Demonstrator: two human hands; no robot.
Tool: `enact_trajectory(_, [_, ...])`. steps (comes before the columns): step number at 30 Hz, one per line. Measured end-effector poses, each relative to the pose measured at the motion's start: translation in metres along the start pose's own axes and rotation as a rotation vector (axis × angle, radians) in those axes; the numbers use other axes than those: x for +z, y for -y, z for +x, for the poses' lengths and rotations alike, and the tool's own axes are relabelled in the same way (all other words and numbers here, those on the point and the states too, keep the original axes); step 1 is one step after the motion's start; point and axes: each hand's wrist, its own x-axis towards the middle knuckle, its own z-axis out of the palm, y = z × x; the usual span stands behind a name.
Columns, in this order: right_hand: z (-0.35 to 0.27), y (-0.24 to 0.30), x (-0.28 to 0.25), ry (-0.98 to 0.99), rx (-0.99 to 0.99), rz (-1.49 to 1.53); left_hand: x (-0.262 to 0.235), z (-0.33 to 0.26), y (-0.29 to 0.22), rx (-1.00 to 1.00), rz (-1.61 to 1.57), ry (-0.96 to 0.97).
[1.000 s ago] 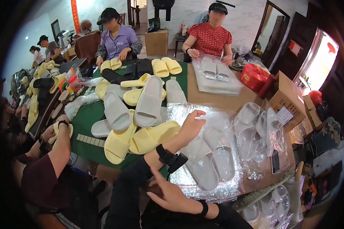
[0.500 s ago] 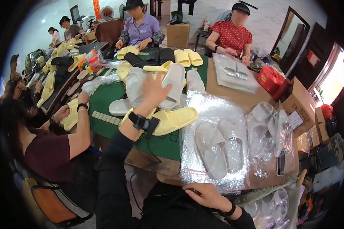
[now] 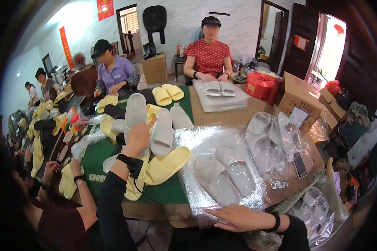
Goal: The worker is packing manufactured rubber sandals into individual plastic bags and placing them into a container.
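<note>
My left hand (image 3: pixel 138 137) is closed on a pair of grey slippers, one upright slipper (image 3: pixel 136 109) behind the fingers and another slipper (image 3: pixel 161 131) to their right. Beneath the wrist lies a yellow slipper (image 3: pixel 167 165), with more yellow and grey ones around it. My right hand (image 3: pixel 238 218) rests with fingers stretched along the near edge of a clear plastic bag (image 3: pixel 201 140). Two grey slippers (image 3: pixel 241 171) lie side by side in or under that shiny plastic; which, I cannot tell.
Bagged grey slippers (image 3: pixel 259 142) and a phone (image 3: pixel 300 165) lie at the right, beside a cardboard box (image 3: pixel 299 98) and a red roll (image 3: pixel 259 85). Co-workers sit across and at the left; one in red handles bagged slippers (image 3: pixel 219 88). A cable hangs from my left wrist.
The view has swung to the right. My left hand has raised one grey slipper more upright. My right hand has moved from the table's front edge onto the bag's near edge.
</note>
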Motion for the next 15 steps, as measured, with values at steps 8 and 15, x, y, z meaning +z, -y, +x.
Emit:
enact_trajectory(8, [0.036, 0.067, -0.087, -0.627, -0.641, -1.225, 0.032, 0.031, -0.004, -0.047, -0.021, 0.426])
enact_trajectory(15, [0.064, 0.061, -0.075, -0.431, -0.833, -1.214, 0.027, 0.040, -0.014, -0.093, -0.024, 0.529])
